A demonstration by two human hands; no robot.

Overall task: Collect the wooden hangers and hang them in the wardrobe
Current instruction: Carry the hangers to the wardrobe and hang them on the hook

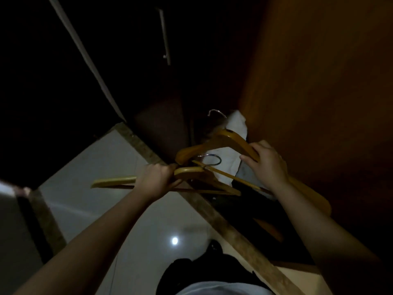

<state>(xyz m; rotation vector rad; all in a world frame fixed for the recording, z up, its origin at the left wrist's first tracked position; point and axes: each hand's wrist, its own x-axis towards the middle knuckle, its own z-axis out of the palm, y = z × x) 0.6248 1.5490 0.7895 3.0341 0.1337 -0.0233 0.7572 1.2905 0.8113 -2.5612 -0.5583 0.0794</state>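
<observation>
No readable text, labels or signs anywhere.

The upper wooden hanger (221,141), honey-coloured with a metal hook pointing away, was tilted, its right arm gripped by the right hand (265,165). Just below it, a bunch of wooden hangers (191,174) lay roughly level in the grip of the left hand (157,179), one hook curling upward, one end jutting left. All hung over the lower front edge of the wardrobe (319,81), near its brown side panel.
</observation>
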